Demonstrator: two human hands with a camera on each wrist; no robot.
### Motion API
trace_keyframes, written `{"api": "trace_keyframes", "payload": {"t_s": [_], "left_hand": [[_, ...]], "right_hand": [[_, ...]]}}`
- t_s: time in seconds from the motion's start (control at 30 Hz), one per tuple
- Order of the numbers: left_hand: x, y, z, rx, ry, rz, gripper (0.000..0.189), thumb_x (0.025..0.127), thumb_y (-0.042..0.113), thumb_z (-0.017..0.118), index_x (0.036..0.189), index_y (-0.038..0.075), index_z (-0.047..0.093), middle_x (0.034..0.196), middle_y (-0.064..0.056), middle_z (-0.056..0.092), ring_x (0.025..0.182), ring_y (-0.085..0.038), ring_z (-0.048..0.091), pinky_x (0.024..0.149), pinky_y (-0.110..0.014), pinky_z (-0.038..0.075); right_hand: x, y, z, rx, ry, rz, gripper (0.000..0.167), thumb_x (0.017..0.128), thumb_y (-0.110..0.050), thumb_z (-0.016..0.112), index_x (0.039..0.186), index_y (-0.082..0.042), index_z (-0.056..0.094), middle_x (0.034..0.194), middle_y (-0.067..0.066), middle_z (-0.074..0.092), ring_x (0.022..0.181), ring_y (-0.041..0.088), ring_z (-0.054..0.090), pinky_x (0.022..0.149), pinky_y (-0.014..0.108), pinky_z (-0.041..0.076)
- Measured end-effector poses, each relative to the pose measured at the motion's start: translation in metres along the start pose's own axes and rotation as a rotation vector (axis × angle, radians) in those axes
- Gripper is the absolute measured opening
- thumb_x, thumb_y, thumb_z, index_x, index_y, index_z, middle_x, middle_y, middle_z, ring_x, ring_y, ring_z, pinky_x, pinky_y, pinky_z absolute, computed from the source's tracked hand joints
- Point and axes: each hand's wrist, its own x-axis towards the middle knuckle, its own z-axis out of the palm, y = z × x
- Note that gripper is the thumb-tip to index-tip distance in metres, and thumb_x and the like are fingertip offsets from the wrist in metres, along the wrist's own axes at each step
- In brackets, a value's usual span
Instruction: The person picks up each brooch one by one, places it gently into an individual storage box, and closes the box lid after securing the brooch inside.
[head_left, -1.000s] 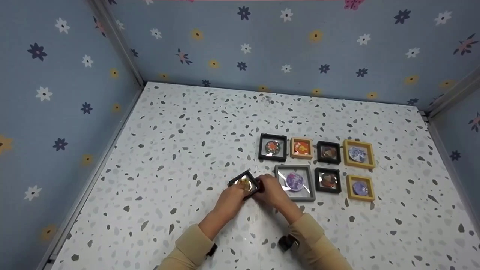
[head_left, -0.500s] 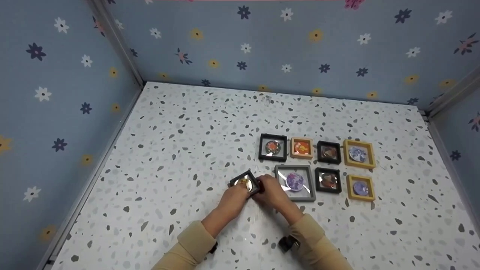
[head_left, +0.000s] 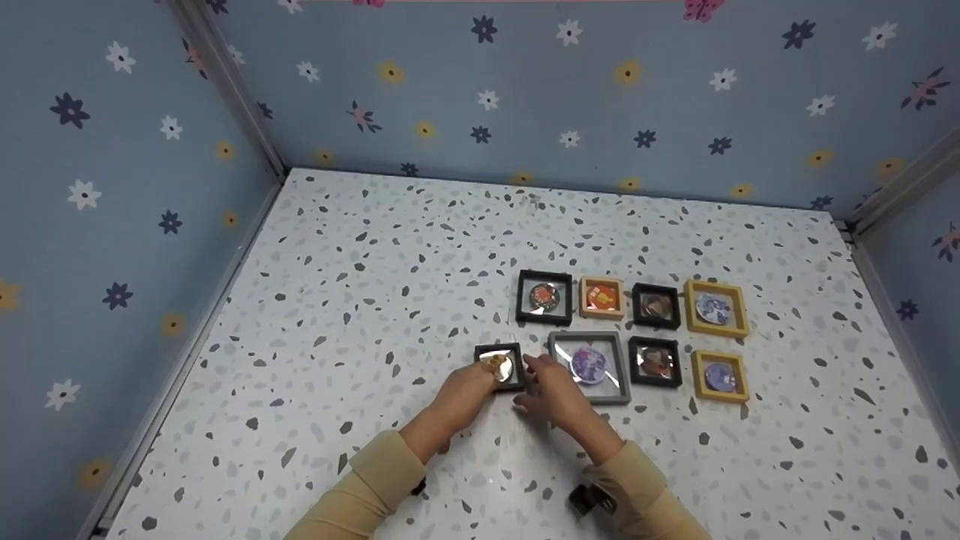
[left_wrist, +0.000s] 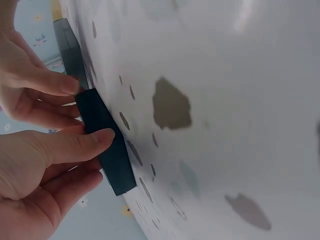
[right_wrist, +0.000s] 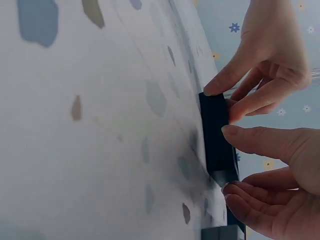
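A small black square display frame (head_left: 499, 366) with a gold disc behind its clear film lies on the speckled table, left of the grey frame. My left hand (head_left: 465, 394) pinches its near left part. In the left wrist view, the thumb (left_wrist: 104, 137) presses the outer side of the black frame (left_wrist: 107, 145), and the other fingers go over its upper face. At the frame's right edge, my right hand (head_left: 556, 394) is spread, thumb and fingers apart. In the right wrist view its fingertips (right_wrist: 230, 187) lie close to the frame's corner; contact there is unclear.
To the right stands a larger grey frame (head_left: 553, 375) with a purple disc, then a black frame (head_left: 634, 364) and a yellow frame (head_left: 699, 382). Behind them is a row with black (head_left: 520, 300), orange (head_left: 583, 300) and yellow (head_left: 691, 309) frames. Flowered walls (head_left: 525, 90) surround the table.
The small black frame has turned from a tilted, corner-up position to square with the other frames and moved slightly right. My right hand has let go of its right corner and spread its fingers.
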Motion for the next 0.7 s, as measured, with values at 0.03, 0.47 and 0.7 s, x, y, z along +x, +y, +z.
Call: {"api": "trace_keyframes", "payload": {"t_s": [0.03,0.47,0.7], "left_hand": [[0.001,-0.002,0.0,0.035,0.003,0.038,0.012,0.083,0.002,0.047,0.083,0.004,0.059,0.091,-0.009,0.061,0.077,-0.022,0.056,0.067,-0.032,0.045],[0.017,-0.017,0.0,0.323,-0.019,0.314,0.033,0.066,-0.01,0.064,0.096,0.003,0.063,0.1,-0.01,0.057,0.085,-0.022,0.057,0.069,-0.026,0.048],[0.019,-0.02,0.003,0.32,0.015,0.352,0.03,0.08,-0.004,0.055,0.11,-0.001,0.056,0.118,-0.015,0.05,0.107,-0.024,0.05,0.087,-0.027,0.043]], "right_hand": [[-0.002,0.001,-0.002,0.001,0.003,-0.002,0.063,0.066,-0.013,0.075,0.118,0.009,0.048,0.094,0.016,0.056,0.077,0.024,0.055,0.069,0.035,0.048],[-0.034,0.025,-0.024,-0.034,0.2,-0.113,0.049,0.071,-0.012,0.073,0.113,0.004,0.054,0.1,0.013,0.057,0.088,0.026,0.056,0.076,0.037,0.048],[-0.051,0.039,-0.04,-0.126,0.259,-0.098,0.046,0.071,-0.011,0.073,0.112,-0.001,0.055,0.106,0.01,0.054,0.096,0.023,0.054,0.082,0.035,0.045]]}}
